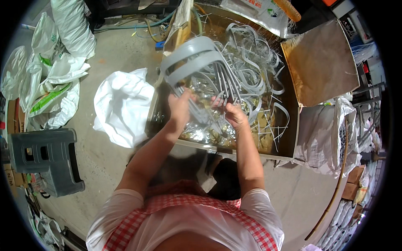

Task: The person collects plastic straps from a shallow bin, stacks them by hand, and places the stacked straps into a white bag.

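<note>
Above an open tank (pixel 294 138), I hold a stack of grey plastic hoops (pixel 188 56) tilted up. Its broad curved bands face the far left, and several thin legs run down toward me. My left hand (pixel 180 106) is closed round the left side of the stack. On its right side my right hand (pixel 235 115) has thumb and fingers closed about the legs; part of its fingers is hidden behind them. More loose grey plastic hoops (pixel 251 81) and thin strips lie tangled in the wet-looking tank beneath and beyond my hands.
Left of the tank, a white sack (pixel 123 106) lies on the floor. A grey plastic step stool (pixel 46 161) stands farther left, below several white bags (pixel 54 92). A brown board (pixel 322 62) leans at the tank's right rim, near a long stick (pixel 335 196).
</note>
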### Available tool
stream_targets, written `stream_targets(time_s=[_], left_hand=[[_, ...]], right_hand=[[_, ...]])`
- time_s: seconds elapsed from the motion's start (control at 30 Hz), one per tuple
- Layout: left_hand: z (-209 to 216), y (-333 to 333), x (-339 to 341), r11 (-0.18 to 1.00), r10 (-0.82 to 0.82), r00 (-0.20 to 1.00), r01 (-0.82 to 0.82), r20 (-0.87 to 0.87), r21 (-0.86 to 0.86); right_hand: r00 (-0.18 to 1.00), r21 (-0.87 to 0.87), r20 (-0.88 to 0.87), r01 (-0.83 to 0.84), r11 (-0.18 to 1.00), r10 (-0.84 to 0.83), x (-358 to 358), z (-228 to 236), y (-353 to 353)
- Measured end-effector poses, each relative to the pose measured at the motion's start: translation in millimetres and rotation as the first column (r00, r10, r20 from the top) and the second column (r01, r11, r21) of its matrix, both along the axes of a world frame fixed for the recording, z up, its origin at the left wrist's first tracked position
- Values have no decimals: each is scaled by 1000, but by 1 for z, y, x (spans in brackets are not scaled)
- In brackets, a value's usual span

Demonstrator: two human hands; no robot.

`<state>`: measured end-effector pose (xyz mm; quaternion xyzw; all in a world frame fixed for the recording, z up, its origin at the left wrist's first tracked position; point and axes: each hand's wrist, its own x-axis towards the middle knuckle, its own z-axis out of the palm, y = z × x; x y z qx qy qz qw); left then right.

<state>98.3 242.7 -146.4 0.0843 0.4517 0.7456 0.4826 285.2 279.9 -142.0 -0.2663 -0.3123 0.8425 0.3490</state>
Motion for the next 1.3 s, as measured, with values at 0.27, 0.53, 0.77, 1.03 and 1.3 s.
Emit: stream_targets(time_s=[0.27, 0.53, 0.77, 1.03, 1.3], left_hand=[[32, -3, -46, 986, -81, 663, 162, -744, 37], [58, -32, -26, 952, -69, 132, 304, -989, -25], [2, -17, -56, 954, -268, 957, 280, 114, -103], [56, -31, -36, 900, -278, 612, -104, -741, -423], [80, -52, -72, 871, -485, 520, 358, -703, -337]], right_hand=[[621, 332, 775, -235, 914, -122, -9, -52, 10], [229, 591, 805, -394, 704, -547, 8, -122, -7], [182, 662, 739, -18, 750, -648, 15, -91, 18], [657, 607, 626, -72, 792, -420, 11, 30, -18], [888, 209, 407, 137, 968, -214, -50, 7, -11]])
